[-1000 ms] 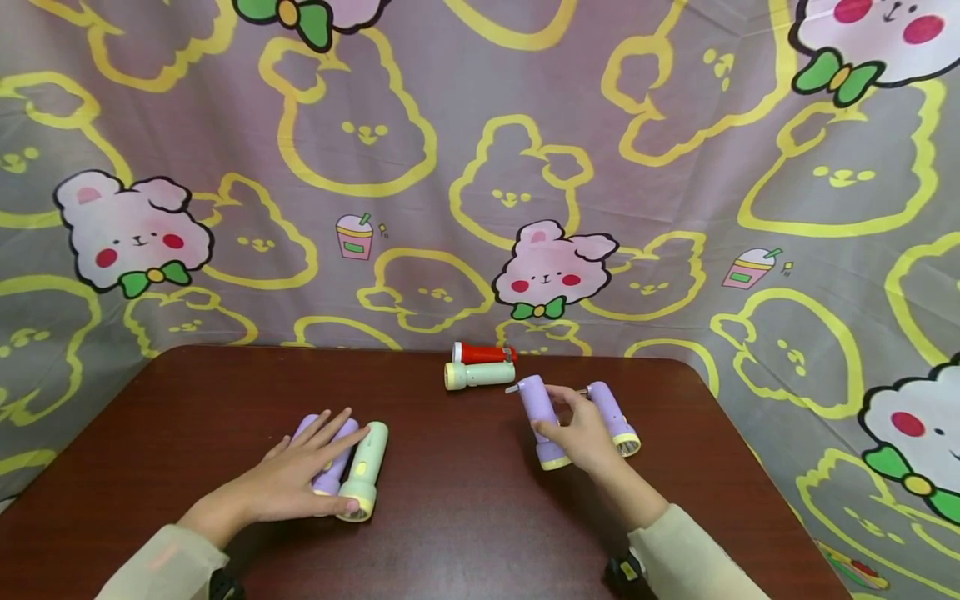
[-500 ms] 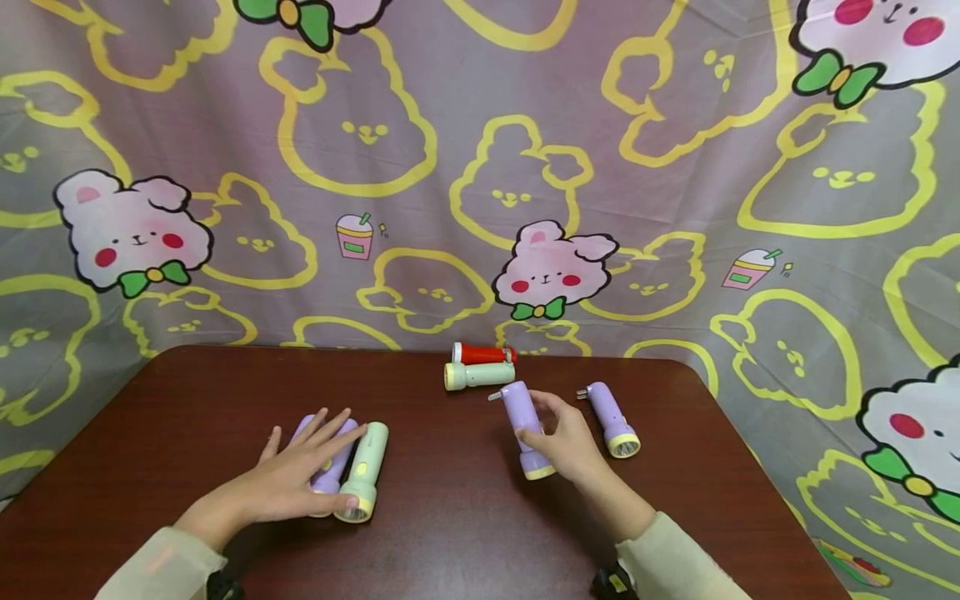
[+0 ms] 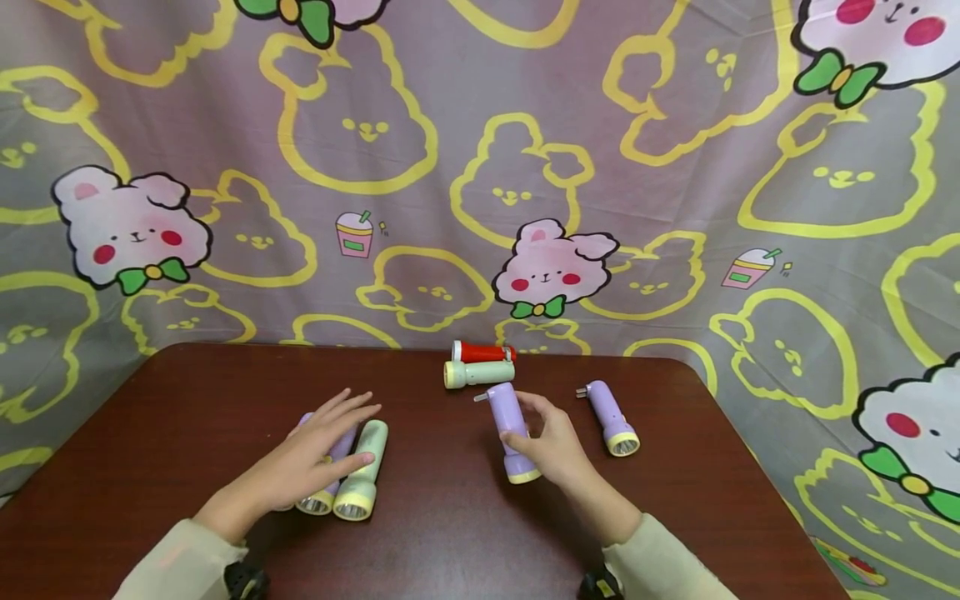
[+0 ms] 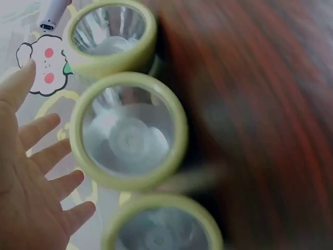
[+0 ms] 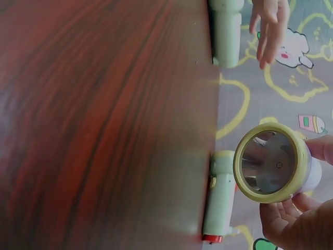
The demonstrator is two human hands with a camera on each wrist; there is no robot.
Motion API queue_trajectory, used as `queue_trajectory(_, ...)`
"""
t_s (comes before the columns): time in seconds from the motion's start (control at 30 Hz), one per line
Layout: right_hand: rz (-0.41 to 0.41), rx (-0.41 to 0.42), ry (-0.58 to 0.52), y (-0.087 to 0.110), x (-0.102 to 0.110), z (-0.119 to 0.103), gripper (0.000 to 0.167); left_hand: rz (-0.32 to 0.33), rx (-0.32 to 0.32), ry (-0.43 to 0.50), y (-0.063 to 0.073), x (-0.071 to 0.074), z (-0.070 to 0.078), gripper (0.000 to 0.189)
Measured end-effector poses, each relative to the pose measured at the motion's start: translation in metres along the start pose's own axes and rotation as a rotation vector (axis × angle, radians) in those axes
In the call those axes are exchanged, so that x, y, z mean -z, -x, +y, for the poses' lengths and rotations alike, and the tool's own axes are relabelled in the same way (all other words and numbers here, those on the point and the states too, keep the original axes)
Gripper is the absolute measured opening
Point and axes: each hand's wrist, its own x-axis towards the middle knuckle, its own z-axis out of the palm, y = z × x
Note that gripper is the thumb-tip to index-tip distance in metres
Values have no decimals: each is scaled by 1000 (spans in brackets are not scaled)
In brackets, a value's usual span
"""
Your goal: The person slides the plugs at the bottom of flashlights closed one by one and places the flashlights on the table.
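My right hand [image 3: 558, 446] grips a purple flashlight [image 3: 504, 410] between thumb and fingers, with its plug prongs out at the upper end; its yellow-rimmed lens faces the right wrist camera. My left hand [image 3: 307, 458], fingers straight and spread, hovers over flashlights on the left of the table. Beneath it lie a purple flashlight [image 3: 315, 503], partly covered, and a pale green flashlight [image 3: 372, 442]. The left wrist view shows three yellow-rimmed lenses in a row, the middle lens [image 4: 130, 133] nearest its centre; the third flashlight is mostly hidden in the head view.
Another purple flashlight [image 3: 606, 408] with prongs out lies to the right on the brown table [image 3: 450, 517]. Near the back edge, a green flashlight [image 3: 487, 373] lies in front of a red flashlight [image 3: 483, 354]. A patterned curtain [image 3: 420, 208] hangs behind the table.
My right hand has carried the purple flashlight leftward, away from the other purple one. My left hand has lifted and shifted off the flashlights' lens ends, uncovering more of them.
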Motion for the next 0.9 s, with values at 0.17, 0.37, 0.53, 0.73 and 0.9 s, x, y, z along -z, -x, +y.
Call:
queue_trajectory(0.17,-9,6,-16,0,-6,-3,55,31,-14,57,-10,-1,8,60)
queue_trajectory(0.37,-18,-4,-51,-1,-16,-5,55,127,-22,89,-24,-7,20,59)
queue_trajectory(0.53,-16,-9,-88,1,-24,-10,55,219,-26,143,-36,-14,31,52)
queue_trajectory(0.73,2,2,-114,2,-33,-12,56,325,-40,167,-50,-25,43,44)
queue_trajectory(0.9,16,-6,-142,3,-40,-16,55,369,-51,211,-60,-33,52,40)
